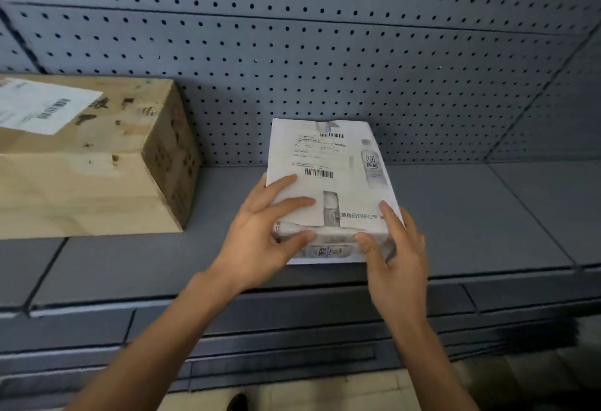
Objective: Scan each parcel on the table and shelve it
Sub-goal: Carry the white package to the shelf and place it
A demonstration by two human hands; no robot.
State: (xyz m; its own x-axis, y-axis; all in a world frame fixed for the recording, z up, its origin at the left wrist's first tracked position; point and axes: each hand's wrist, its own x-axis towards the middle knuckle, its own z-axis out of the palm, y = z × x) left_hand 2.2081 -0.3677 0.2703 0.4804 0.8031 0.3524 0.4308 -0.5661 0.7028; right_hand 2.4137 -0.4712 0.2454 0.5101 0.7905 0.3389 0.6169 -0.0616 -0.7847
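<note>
Fingers of both hands grasp white parcel (328, 183) on shelf (455, 215), cardboard box (97, 163) well left.

Grey pegboard back panel (325, 53), pale floor (325, 394) below, perhaps tiled, dark blurred object (237, 402)

Two parcels, two hands, one shelf.

We count two parcels on the grey metal shelf (455, 215): one white paper-wrapped flat box parcel (328, 163) and one large brown cardboard box parcel (97, 167). We see three barcodes in all, two on the white parcel's label and one on the brown box's single white label (42, 105). We count two bare hands, one left hand (260, 238) and one right hand (396, 258), and one grey perforated back panel (325, 53) behind.
</note>
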